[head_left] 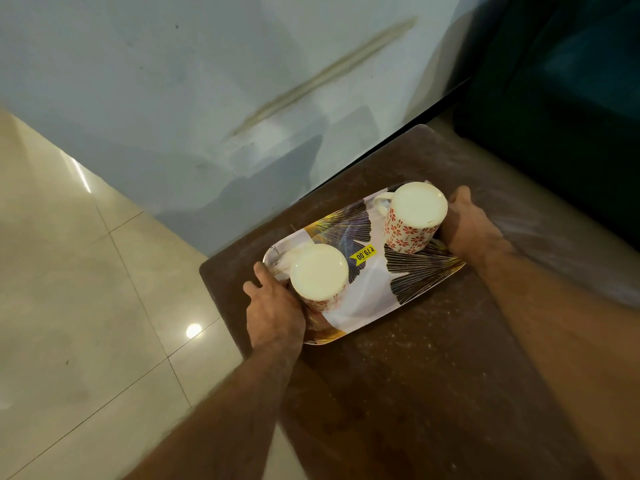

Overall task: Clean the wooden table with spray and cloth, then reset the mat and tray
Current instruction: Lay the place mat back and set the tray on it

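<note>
A patterned tray [372, 282] with a yellow price sticker sits over the dark wooden table [408, 368], whose surface shows pale dust and streaks. Two white mugs with red flowers stand upside down on the tray, one at its left end [319, 271] and one at its right end [415, 216]. My left hand [273, 306] grips the tray's left edge. My right hand [464, 226] grips its right edge behind the right mug. I cannot tell whether the tray rests on the table or is lifted. No mat, spray or cloth is in view.
A pale blue wall [207, 98] with a brownish streak runs along the table's far side. Glossy beige floor tiles [86, 306] lie to the left. A dark teal sofa [571, 98] stands at the upper right, close to the table's corner.
</note>
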